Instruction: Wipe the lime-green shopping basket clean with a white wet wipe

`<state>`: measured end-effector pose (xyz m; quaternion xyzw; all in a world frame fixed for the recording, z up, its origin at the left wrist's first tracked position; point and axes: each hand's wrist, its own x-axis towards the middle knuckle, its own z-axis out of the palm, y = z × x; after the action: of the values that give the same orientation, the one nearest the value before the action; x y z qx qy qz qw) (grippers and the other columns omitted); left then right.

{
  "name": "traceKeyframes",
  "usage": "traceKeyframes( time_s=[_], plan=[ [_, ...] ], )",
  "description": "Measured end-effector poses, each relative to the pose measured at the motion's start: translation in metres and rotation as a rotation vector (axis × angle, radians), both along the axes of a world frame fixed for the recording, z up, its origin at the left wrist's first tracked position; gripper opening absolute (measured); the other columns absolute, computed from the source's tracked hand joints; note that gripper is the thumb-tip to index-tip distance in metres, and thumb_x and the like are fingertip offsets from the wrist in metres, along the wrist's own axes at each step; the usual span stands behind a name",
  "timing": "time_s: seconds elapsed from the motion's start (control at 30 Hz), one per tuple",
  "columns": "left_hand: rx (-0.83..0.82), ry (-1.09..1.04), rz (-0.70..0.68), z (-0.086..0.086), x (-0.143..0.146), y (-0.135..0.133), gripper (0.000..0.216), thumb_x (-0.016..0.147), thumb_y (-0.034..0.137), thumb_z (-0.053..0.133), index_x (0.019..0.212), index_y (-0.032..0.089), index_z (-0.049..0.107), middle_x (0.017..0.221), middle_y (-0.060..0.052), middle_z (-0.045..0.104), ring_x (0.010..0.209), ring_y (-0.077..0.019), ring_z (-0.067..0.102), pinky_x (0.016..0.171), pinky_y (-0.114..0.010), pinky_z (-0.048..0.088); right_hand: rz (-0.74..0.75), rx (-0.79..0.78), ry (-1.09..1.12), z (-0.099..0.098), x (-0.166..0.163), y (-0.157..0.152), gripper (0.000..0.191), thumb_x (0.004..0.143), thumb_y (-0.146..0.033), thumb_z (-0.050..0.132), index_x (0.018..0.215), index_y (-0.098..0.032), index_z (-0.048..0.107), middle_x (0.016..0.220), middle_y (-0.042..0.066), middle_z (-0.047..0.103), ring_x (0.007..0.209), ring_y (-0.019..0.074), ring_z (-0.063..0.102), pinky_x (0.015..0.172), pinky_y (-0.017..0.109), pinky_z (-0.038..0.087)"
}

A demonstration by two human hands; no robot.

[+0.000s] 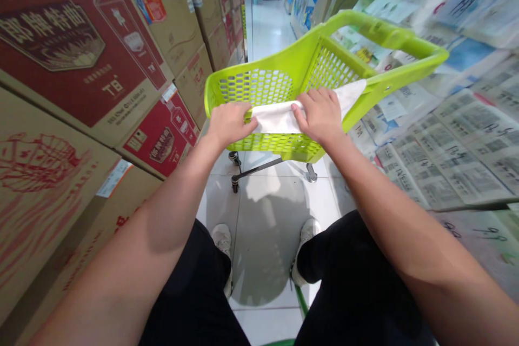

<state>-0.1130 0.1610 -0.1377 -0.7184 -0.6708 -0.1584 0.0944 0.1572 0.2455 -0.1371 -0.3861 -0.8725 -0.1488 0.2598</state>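
Observation:
A bright lime-green shopping cart (275,65) with perforated basket walls stands just in front of my feet, turned sideways with its handle toward the right. A white cloth (275,118) lies draped over the near rim of its basket and reaches up toward the handle. My left hand (229,123) is closed over the rim at the cloth's left end, thumb pointing inward. Further right, my right hand (321,114) grips the cloth against the same rim, fingers curled over the top. The inner side of both grips is hidden.
Stacked cardboard cartons (121,81) with red printing wall in the left side. To the right, plastic-wrapped packs (458,146) with handwritten prices are piled high. A tiled aisle (270,27) runs ahead. Below me shows part of a green frame (301,301) near my right shoe (310,228).

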Motion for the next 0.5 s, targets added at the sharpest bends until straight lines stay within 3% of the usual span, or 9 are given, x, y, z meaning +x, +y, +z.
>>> traceKeyframes(
  time_s=[0.1,0.27,0.37,0.5],
  plan=[
    [-0.019,0.011,-0.051,0.0,-0.004,0.004,0.035,0.097,0.049,0.054,0.112,0.024,0.073,0.121,-0.012,0.081,0.109,-0.0358,0.073,0.079,-0.043,0.049,-0.017,0.025,0.031,0.005,0.02,0.011,0.068,0.113,-0.062,0.019,0.123,-0.023,0.073,0.112,0.017,0.07,0.118,0.0399,0.059,0.11,0.062,0.041],
    [-0.016,-0.064,-0.052,-0.002,0.002,0.005,0.046,0.104,0.059,0.049,0.119,0.023,0.075,0.123,-0.011,0.08,0.112,-0.0354,0.072,0.085,-0.043,0.05,0.083,-0.01,0.061,0.009,0.038,0.02,0.066,0.112,-0.064,0.028,0.127,-0.024,0.077,0.118,0.016,0.076,0.117,0.0396,0.063,0.109,0.062,0.044],
    [0.01,-0.167,-0.091,-0.002,0.004,0.003,0.054,0.109,0.061,0.045,0.141,0.026,0.07,0.14,-0.009,0.075,0.123,-0.033,0.07,0.091,-0.04,0.051,0.186,-0.088,0.101,0.012,0.034,0.024,0.059,0.112,-0.059,0.034,0.129,-0.024,0.079,0.125,0.016,0.079,0.118,0.0386,0.067,0.109,0.06,0.046],
    [0.018,-0.203,-0.112,0.002,0.0,0.0,0.066,0.11,0.066,0.049,0.168,0.036,0.05,0.165,-0.007,0.058,0.131,-0.0328,0.067,0.097,-0.039,0.052,0.332,-0.17,0.097,0.015,0.02,0.017,0.054,0.111,-0.059,0.04,0.125,-0.025,0.08,0.129,0.014,0.08,0.12,0.0367,0.07,0.11,0.058,0.048]
  ],
)
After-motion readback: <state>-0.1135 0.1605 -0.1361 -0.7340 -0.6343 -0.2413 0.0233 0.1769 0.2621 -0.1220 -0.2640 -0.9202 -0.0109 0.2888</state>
